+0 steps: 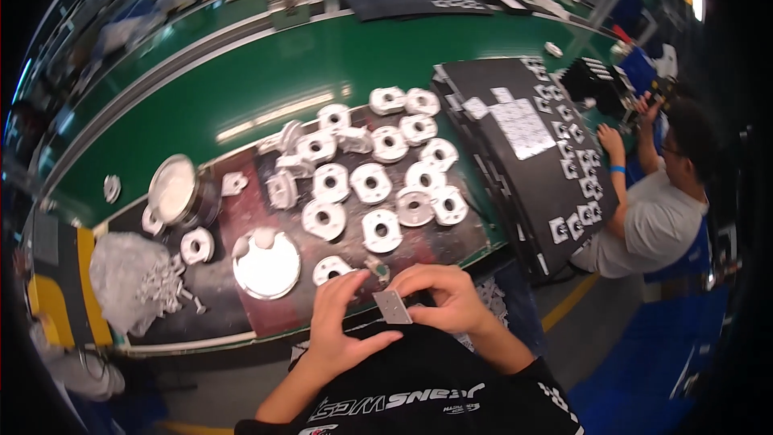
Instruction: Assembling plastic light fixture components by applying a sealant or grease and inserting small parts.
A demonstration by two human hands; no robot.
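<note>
A small flat grey metal plate with two holes (392, 306) sits between both hands, held low and close to the body at the near edge of the dark work mat (241, 306) — probably so the person can work on it right under their eyes. The left hand (342, 324) curls around it from the left, thumb below and fingers arched above, pinching its left side. The right hand (451, 296) comes in from the right with fingers bent down onto the plate's upper right edge; whether it grips or only steadies the plate I cannot tell.

Just beyond the hands, white rounded castings with a central hole (370, 184) lie spread in loose rows on the mat, each within easy reach. One such casting (330, 269) lies just beside the left fingertips. To the left stand a shallow round metal dish (266, 266), a metal bowl (175, 189) and a clear plastic bag of small parts (137, 280) — a co-worker (654, 217) leans over black trays (531, 153) on the green conveyor belt (266, 72) at the right
</note>
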